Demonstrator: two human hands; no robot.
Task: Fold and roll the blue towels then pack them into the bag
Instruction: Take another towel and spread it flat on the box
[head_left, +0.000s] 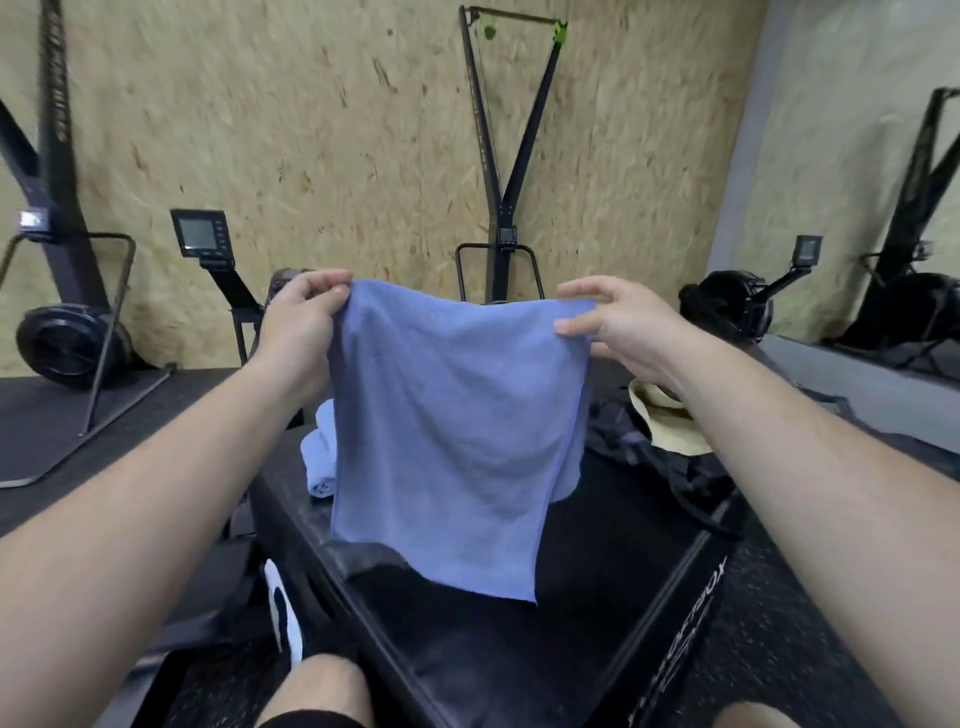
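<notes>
Head view. Holding one blue towel (457, 415) up in the air by its two top corners, above the black surface (493, 649). Hanging open and mostly flat, top hem sagging a little in the middle, lower edge slanting down toward its right corner. Cannot tell whether that corner brushes the surface or hangs just clear.

Judged step: spreading out ahead of the first fold.

To do it well:
- Keep both pinches right at the corners; draw apart gently until the hem runs straight.
- Level the two corners so the lower edge stops slanting.
- Lay down flat on the bare near part of the surface, clear of the heap of other blue towels (319, 457) lying behind and to the left.
- Smooth first, then match corner to corner; with a skewed fold, probably a lopsided roll.
- Keep clear of the dark bag (675, 478) crumpled at the right, beside a cream-coloured item (670, 421). Cannot tell whether open.

Pose:
- Left hand (301, 312): pinching the top-left corner between thumb and curled fingers.
- Right hand (613, 322): pinching the top-right corner, thumb on the near face, fingers reaching over the hem.
- Both forearms stretched forward, about level, set apart by the towel's width.
</notes>
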